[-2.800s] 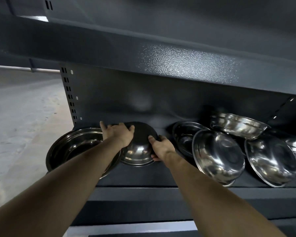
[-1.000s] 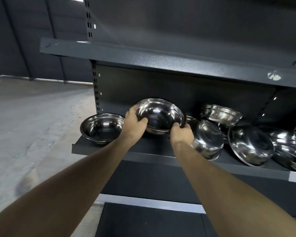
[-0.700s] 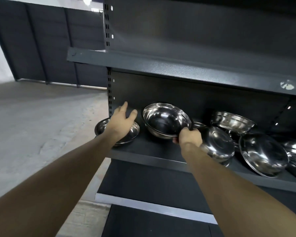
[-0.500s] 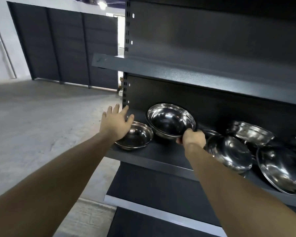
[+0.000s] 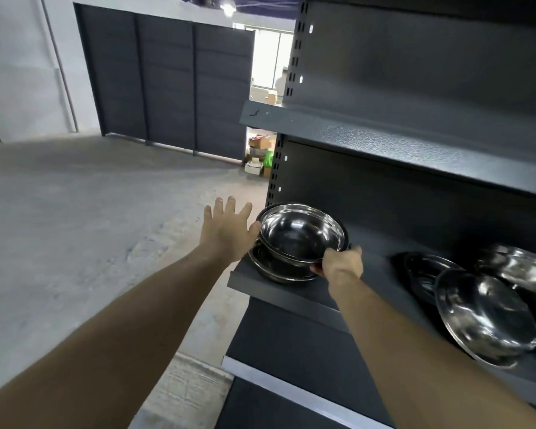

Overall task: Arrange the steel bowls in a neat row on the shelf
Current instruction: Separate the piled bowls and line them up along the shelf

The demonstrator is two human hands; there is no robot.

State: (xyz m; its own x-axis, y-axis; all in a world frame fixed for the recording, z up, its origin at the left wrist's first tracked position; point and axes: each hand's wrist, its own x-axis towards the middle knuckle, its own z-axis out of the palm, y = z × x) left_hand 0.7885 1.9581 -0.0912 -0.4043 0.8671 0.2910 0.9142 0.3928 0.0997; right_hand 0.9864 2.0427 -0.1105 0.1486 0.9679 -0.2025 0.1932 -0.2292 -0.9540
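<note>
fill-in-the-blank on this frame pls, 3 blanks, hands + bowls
The right hand grips the held bowl by its ____.
The held bowl sits above a second bowl at the shelf's ____ end.
The left hand has its fingers ____.

Missing: rim; left; spread

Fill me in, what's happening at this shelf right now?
A person is sorting round shiny steel bowls on a dark grey metal shelf. Their right hand grips the rim of one steel bowl, holding it tilted just above a second steel bowl that sits at the shelf's left end. The left hand is open beside the held bowl, its thumb at the rim. More steel bowls lie tilted and overlapping further right, not yet in a row.
</note>
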